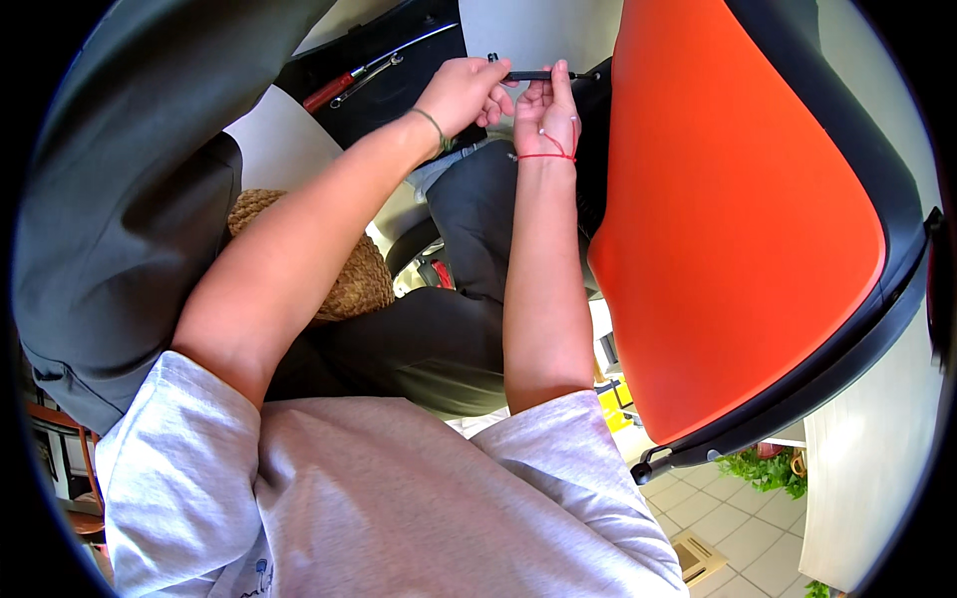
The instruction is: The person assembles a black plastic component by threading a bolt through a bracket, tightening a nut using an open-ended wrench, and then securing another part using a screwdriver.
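Note:
A slim black rod-like tool (528, 76) lies level between my hands, with a short upturned piece at its left end; its exact kind is not clear. My left hand (467, 92) has its fingers curled around the left end. The fingers and thumb of my right hand (545, 108) pinch the tool farther along. Its right end points at a small dark fitting by the black frame of an orange padded chair part (738, 219). Whether the tip touches the fitting, I cannot tell. My palm hides part of the right-hand grip.
A red-handled screwdriver (329, 92) and a metal wrench (365, 82) lie on a black surface (424, 100) beyond my left arm. A woven round seat (359, 284) is beneath me. My dark-trousered leg (120, 199) rises at the left. Green plants (763, 470) stand by the tiled floor.

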